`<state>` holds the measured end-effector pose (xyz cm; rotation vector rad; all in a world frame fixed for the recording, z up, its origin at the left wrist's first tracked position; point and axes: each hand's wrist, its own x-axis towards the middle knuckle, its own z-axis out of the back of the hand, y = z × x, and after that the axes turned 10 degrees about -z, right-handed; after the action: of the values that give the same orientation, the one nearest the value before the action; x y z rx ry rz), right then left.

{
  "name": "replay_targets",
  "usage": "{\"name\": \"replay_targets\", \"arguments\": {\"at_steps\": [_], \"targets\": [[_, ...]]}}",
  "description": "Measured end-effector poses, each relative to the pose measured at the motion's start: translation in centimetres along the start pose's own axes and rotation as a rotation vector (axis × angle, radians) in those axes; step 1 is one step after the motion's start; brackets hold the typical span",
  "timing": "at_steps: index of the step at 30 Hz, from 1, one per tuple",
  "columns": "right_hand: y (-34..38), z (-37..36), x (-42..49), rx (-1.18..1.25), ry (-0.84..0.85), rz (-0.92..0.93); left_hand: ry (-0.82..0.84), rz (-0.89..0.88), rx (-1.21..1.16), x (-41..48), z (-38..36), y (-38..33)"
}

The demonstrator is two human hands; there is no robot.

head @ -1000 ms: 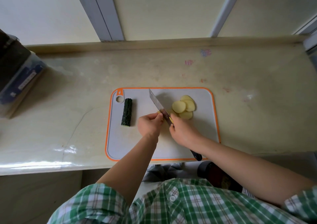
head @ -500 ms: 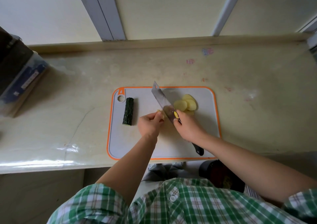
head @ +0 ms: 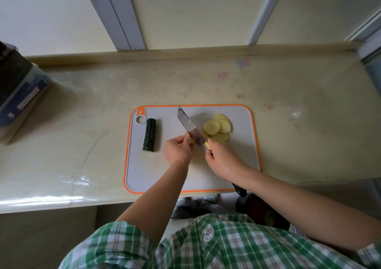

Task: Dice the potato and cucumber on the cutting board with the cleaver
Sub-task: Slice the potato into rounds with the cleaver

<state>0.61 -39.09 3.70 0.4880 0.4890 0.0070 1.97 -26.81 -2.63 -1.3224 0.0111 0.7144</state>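
A grey cutting board (head: 156, 173) with an orange rim lies on the counter. Several pale potato slices (head: 218, 126) overlap at its upper right. A dark green cucumber piece (head: 149, 134) lies along the board's left side. My right hand (head: 223, 159) grips the handle of the cleaver (head: 188, 127), whose blade slants up and left over the board's middle. My left hand (head: 178, 150) holds a small remaining potato piece against the blade's left face; the piece is mostly hidden by my fingers.
The board sits on a pale stone counter (head: 299, 136) with a raised back ledge. A dark box-like container (head: 18, 95) stands at the far left. The counter's front edge runs just below the board.
The cleaver blade rose half a second ago and now sits lower against the potato piece. My left hand stays on the piece. The slices and cucumber have not moved.
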Motion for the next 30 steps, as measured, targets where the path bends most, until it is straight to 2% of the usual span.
{"name": "replay_targets", "arguments": {"at_steps": [14,22,30], "targets": [[-0.1,0.5,1.3,-0.027,0.054,-0.007,-0.034,0.015,0.053,0.4,-0.5,-0.6],[0.7,-0.1,3.0,-0.002,0.098,-0.039,-0.02,-0.046,0.158,0.2,-0.5,-1.0],[-0.3,-1.1,3.6,0.049,0.05,-0.028,-0.009,-0.05,0.168,0.3,-0.4,-1.0]]}}
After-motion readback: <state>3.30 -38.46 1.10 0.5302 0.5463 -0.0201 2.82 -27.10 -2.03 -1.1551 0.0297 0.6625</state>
